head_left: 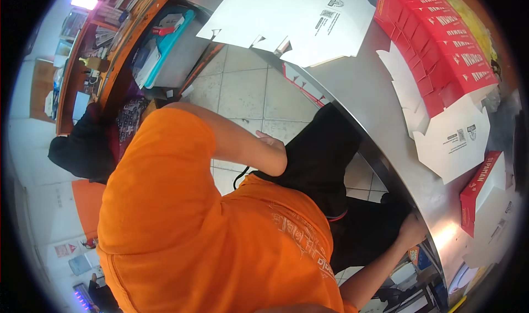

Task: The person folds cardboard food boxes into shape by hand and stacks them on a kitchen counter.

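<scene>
Though we cannot tell if our left hand (270, 141) or right hand (412, 232) grips anything, we should keep red cartons (441, 54) aligned.

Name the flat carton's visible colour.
The flat carton shows white with dark print, clearest in the head view.

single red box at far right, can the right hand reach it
Probably yes: the right hand is beside the metal table, and nothing visible blocks the way to the single red box.
</scene>
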The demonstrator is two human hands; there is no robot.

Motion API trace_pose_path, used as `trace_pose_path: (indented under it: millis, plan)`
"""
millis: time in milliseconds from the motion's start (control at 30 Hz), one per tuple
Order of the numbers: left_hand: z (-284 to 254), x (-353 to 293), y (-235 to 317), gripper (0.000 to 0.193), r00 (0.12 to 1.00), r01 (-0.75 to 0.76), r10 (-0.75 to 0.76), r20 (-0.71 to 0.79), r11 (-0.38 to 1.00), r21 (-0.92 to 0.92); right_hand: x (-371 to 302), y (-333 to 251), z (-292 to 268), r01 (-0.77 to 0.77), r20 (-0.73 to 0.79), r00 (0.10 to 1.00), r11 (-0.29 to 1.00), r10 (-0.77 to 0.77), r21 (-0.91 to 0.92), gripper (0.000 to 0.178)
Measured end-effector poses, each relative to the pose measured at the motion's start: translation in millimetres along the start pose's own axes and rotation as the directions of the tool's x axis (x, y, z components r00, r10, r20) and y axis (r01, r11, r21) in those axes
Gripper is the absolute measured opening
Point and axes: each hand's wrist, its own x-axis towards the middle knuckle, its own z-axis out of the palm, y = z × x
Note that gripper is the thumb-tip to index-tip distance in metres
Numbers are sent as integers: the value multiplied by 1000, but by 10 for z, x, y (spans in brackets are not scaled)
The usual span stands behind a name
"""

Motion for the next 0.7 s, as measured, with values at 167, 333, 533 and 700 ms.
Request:
trace_pose_path:
  millis: [167,333,533,700]
  plan:
    - [-101,765,-202,47,995,101,-103,1,980,-173,63,79,178,21,-61,998,997,-16,74,41]
    - [-45,900,-743,43,989,-51,-9,-150,919,-391,257,264,639,160,-271,954,982,-128,98,46]
    - [-194,1027,-885,38,927,-294,81,-365,761,-579,146,25,352,84,-191,981,964,-36,252,56]
    - [-404,905,-996,34,863,-430,133,-488,701,-569,79,-44,245,26,-150,988,953,21,301,57]
